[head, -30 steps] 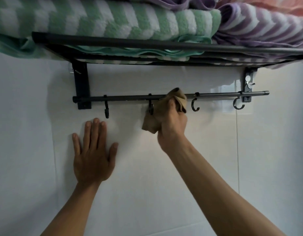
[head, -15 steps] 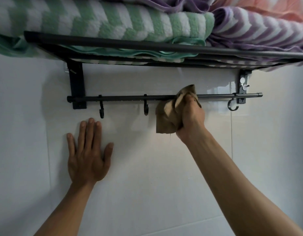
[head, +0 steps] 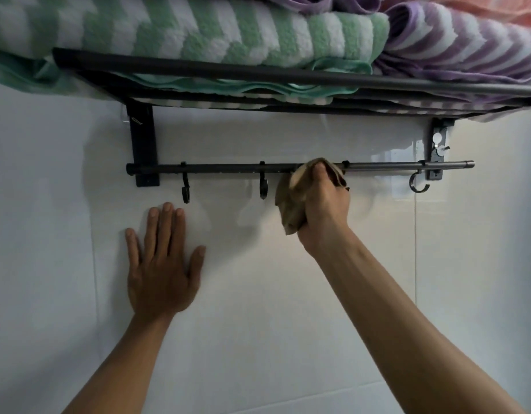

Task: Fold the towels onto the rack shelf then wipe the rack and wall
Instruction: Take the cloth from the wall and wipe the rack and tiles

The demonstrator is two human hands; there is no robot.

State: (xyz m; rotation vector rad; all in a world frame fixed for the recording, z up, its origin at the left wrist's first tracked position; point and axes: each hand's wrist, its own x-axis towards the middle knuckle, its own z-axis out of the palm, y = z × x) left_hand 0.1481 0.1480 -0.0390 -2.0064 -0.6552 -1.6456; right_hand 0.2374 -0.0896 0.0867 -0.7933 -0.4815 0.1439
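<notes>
Tan cloth (head: pixel 291 204) gripped by right hand (head: pixel 324 204) against black rail (head: pixel 222 168); left hand (head: pixel 161 276) flat, fingers straight, on white wall (head: pixel 258 324).

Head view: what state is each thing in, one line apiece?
Left hand: flat, fingers straight, on the wall.
Right hand: grips the cloth at the rail.
Cloth: bunched, over the rail.
Towels: folded, on the shelf.
Hooks: hang bare.
</notes>
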